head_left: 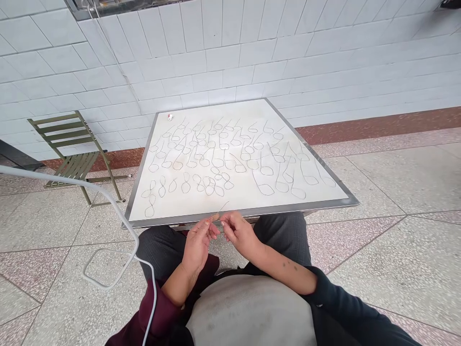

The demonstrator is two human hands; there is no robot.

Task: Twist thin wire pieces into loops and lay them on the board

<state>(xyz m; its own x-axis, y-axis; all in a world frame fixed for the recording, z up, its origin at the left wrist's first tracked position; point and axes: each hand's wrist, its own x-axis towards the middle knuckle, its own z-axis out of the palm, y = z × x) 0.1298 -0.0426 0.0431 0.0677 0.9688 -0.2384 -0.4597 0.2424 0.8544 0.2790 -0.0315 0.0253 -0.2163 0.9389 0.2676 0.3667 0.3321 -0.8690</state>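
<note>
Across the white desk [187,205] lay dozens of wire loops [266,194], seemingly formed, while the left hand [198,240] and right hand [240,234] pinched another strand [224,206], apparently unfinished.

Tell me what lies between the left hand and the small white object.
The head view shows the table's grey edge, then thin looped strands, between the left hand and the small white object.

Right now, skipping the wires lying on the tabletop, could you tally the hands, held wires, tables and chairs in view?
Hands: 2, left hand and right hand
Held wire: 1 visible
Table: 1
Green chair: 1
Total: 5
</note>
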